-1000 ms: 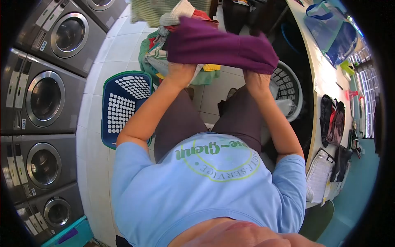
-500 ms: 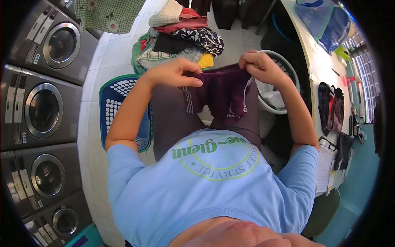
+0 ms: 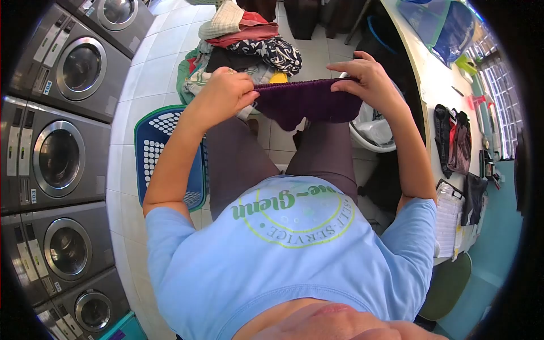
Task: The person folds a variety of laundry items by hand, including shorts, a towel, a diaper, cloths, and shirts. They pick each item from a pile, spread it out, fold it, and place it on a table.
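Note:
A pair of dark purple shorts stretches between my hands above my knees, its gathered waistband on the far side. My left hand is closed, pinching the left end of the waistband. At the other end my right hand has its thumb against the cloth and its forefinger lifted away; its other fingers are partly hidden. A plain face of the shorts shows, with no stripes or print in sight.
Beyond my hands a heap of mixed laundry lies on the tiled floor. A blue basket stands to my left, a white round bin to my right. Stacked machines line the left; a long counter runs along the right.
The shorts have been lifted and spread sideways; their white stripes and print no longer show. My left hand has closed on the waistband, while my right fingers have opened somewhat.

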A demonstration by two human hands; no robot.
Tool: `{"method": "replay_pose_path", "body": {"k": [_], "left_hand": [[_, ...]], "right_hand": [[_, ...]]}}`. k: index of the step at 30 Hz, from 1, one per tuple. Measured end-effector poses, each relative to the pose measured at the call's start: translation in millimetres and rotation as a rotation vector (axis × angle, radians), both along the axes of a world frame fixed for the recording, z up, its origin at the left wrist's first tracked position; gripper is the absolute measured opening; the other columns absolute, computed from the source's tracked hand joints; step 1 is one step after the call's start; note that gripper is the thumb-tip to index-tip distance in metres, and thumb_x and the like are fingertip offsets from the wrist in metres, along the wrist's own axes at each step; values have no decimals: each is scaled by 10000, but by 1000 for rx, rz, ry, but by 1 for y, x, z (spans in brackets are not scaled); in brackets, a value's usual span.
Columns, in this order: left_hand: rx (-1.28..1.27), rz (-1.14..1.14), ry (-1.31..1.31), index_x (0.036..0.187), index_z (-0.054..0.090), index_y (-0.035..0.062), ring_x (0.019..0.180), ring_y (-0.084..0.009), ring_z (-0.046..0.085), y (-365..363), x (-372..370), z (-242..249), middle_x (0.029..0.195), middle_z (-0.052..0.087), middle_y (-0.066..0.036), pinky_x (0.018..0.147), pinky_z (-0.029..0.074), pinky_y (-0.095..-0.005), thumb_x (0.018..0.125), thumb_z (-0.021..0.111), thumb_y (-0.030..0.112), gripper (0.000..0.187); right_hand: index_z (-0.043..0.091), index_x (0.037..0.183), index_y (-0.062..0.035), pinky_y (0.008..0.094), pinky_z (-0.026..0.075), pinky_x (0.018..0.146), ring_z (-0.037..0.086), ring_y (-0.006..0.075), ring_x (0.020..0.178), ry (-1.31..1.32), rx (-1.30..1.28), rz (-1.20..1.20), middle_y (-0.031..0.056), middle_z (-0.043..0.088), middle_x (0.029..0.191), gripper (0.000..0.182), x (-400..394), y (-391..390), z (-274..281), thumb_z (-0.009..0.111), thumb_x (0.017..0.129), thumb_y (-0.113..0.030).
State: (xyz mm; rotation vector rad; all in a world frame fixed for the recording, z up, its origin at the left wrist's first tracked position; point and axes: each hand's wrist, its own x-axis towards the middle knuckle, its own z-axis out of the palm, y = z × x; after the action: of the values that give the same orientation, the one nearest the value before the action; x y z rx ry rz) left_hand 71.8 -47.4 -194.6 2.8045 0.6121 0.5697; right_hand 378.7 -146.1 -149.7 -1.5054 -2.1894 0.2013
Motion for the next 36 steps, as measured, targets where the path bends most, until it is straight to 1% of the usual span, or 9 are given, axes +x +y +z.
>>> {"method": "replay_pose_path", "body": {"k": [4,8,11,14,17,22,26,29,36], "left_hand": [[37,39,-167,790,636,1,807,-245,614,5,6,0,835,643,-91,809,480,-340,803,678,164,169],[-431,62,-378,782,605,35,701,-103,551,5,14,0,762,600,-1,657,448,-237,801,695,121,126],[-764,147,-453,762,560,72,658,-10,441,12,21,-16,717,512,68,575,349,-172,810,685,104,137],[-917,175,-664,736,528,63,605,-15,427,23,33,-38,661,498,58,532,329,-173,817,676,107,175],[-944,275,-729,758,518,70,612,-14,436,15,42,-46,662,501,48,532,338,-176,817,679,92,173],[-959,42,-639,911,577,17,718,-78,576,-72,76,-35,811,611,-20,642,468,-229,821,690,98,165],[-870,-252,-445,1078,584,-7,868,-101,576,-94,75,-33,1006,631,-60,735,478,-253,819,681,65,286],[-1125,-269,-200,1128,577,-4,932,-153,603,-79,48,-54,1067,634,-90,787,491,-294,828,683,158,358],[-686,56,179,1124,583,18,871,-198,617,-48,-23,-131,1019,637,-111,759,483,-293,839,672,279,397]], "right_hand": [[664,832,-39,443,303,1038,560,248,733,-189,47,-40,81,579,714,209,-1,1,-12,717,749,-224],[610,741,-2,404,386,934,550,258,767,-196,180,121,110,568,853,209,1,4,-10,703,753,-188],[565,768,9,315,446,787,553,205,843,418,-343,97,88,545,946,67,-4,10,-19,607,750,-40],[579,863,7,290,442,794,555,185,905,787,-372,238,81,565,962,118,-11,14,-37,524,761,30],[650,1037,1,341,437,891,570,288,1016,148,-379,205,138,617,1081,307,-15,13,-31,434,834,-79],[501,1264,13,295,443,898,549,159,1044,861,-898,-221,80,597,1152,519,-45,10,-60,574,901,-351],[471,1290,22,280,439,914,545,162,1057,879,-650,-49,103,574,1193,551,-17,6,-60,648,778,-80],[484,1279,28,308,398,989,520,209,1142,472,-404,-329,121,563,1222,536,26,-8,9,612,772,-91],[486,1291,3,326,374,1014,528,244,1152,-97,4,-530,160,559,1246,508,324,6,121,554,800,-110]]}}
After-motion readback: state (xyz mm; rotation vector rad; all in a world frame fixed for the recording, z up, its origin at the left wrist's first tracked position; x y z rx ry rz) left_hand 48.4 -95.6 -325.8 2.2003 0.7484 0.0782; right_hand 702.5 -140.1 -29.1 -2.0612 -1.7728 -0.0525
